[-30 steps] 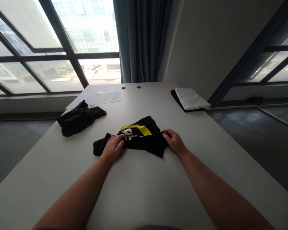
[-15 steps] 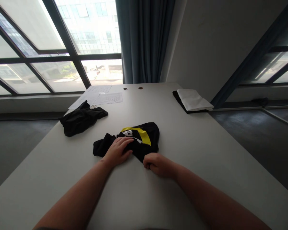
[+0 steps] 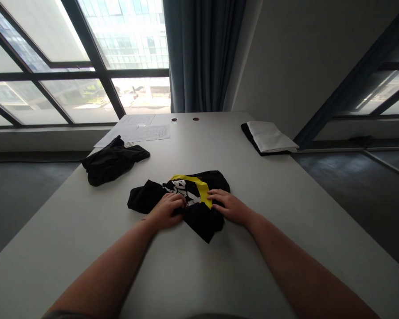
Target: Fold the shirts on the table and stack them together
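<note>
A black T-shirt [image 3: 206, 223] with a yellow and white print lies crumpled on the white table in front of me. My left hand [image 3: 168, 210] is at its near left side, with the fingers curled into the cloth beside the white lettering. On the right part of the shirt rests my right hand [image 3: 231, 207], its fingers stretched out and slightly apart over the yellow print. A corner of the shirt points toward me between the two hands.
Another crumpled black garment [image 3: 115, 161] lies at the table's left edge. Behind it are printed paper sheets [image 3: 149, 132]. A folded white cloth [image 3: 269, 136] lies on a black one at the back right. The white table [image 3: 186, 274] has two round holes near its far edge.
My right hand has let go of the shirt's near corner and moved up and right onto the print. The cloth is spread wider, and its corner reaches closer to me. My left hand has curled more.
</note>
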`<action>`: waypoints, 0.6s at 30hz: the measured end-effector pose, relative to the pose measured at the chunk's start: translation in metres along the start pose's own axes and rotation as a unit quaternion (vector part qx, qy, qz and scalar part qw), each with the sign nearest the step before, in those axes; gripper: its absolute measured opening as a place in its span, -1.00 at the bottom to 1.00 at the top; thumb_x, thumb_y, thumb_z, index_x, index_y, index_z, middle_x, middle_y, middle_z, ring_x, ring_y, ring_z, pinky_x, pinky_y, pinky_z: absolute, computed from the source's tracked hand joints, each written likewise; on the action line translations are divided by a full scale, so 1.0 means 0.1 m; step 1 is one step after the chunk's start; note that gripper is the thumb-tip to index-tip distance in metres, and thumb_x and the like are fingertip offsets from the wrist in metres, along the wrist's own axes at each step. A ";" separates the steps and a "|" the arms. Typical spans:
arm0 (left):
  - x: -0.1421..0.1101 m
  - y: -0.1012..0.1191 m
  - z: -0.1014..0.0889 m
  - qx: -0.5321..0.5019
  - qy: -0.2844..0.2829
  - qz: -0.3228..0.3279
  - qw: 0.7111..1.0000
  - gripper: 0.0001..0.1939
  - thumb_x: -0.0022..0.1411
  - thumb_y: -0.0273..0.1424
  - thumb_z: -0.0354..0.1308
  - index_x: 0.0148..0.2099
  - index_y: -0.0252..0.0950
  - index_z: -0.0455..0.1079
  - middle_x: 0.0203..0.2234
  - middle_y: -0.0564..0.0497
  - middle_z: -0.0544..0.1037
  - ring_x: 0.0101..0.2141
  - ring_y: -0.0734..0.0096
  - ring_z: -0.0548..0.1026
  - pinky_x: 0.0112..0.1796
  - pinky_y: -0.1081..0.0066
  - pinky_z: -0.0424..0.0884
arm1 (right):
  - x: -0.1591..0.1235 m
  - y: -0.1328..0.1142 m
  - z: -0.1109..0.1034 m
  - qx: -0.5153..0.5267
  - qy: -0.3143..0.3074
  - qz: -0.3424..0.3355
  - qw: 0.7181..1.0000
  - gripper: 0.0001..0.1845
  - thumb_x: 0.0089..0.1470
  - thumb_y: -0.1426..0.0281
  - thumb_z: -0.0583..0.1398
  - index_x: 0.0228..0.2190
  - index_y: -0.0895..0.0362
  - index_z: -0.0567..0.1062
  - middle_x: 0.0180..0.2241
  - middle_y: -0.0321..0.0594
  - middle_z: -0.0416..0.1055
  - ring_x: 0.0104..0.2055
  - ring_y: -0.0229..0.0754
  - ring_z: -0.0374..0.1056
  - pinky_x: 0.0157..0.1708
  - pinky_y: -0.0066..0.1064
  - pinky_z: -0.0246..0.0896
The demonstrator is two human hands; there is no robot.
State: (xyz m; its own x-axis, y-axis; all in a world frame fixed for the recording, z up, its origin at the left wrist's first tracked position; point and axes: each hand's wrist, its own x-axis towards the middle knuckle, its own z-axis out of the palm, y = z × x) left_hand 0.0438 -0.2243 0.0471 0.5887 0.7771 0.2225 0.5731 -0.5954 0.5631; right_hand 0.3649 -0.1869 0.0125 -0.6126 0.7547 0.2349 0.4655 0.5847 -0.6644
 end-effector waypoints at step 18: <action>-0.10 -0.31 -0.14 0.085 0.320 -0.163 0.929 -0.56 0.26 -0.49 -0.05 0.13 -0.16 0.42 0.17 -0.05 0.54 0.25 0.17 0.41 0.37 0.00 0.16 | 0.01 0.02 0.04 -0.150 0.072 0.034 0.985 -0.74 0.16 0.46 0.22 -0.10 0.09 0.59 0.00 -0.05 0.55 0.04 0.06 0.43 0.11 -0.03 0.31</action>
State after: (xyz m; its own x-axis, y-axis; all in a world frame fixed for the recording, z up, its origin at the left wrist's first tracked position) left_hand 0.0121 -0.2102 0.0388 -0.0606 0.8514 0.5210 0.7754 -0.2885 0.5617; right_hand 0.3624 -0.1857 0.0083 -0.4868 0.8166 0.3101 0.6837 0.5772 -0.4466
